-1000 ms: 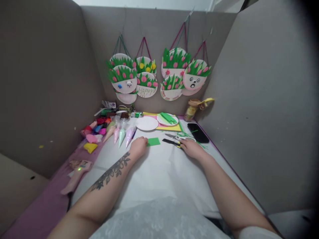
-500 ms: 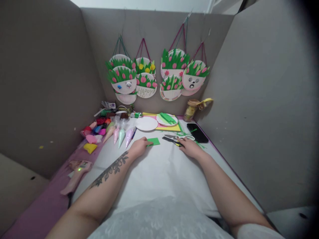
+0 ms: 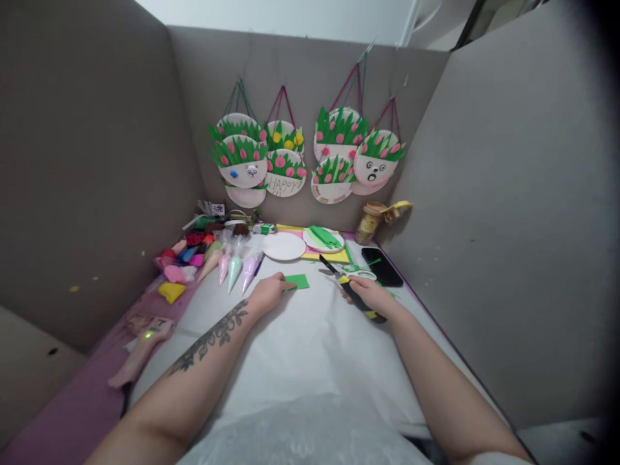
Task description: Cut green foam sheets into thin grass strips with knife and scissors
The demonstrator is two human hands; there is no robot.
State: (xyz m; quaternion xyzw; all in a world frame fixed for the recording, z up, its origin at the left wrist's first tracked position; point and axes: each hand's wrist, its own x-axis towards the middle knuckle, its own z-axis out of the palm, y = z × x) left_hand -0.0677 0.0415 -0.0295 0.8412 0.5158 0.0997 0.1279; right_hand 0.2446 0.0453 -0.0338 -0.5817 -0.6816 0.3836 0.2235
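My left hand (image 3: 268, 290) is closed on the left end of a small green paper rectangle (image 3: 299, 281) lying on the white table covering. In my right hand (image 3: 372, 294) is a black-and-yellow utility knife (image 3: 356, 296), lifted at a slant with its dark blade pointing up and left. Just behind the knife lie scissors (image 3: 365, 274) with white handles, partly hidden by the knife and hand. Thin green paper scraps are scattered beside them.
A white paper plate (image 3: 285, 247) and a plate with green strips (image 3: 323, 237) lie at the back. Piping bags (image 3: 235, 266) and colored packets (image 3: 172, 292) are at left, a phone (image 3: 382, 266) and cup (image 3: 371, 221) at right. Decorated plates (image 3: 285, 184) hang on the back panel.
My right hand has picked up the utility knife from the table and now holds it tilted upward. My left hand stays on the green paper. The view has shifted slightly.
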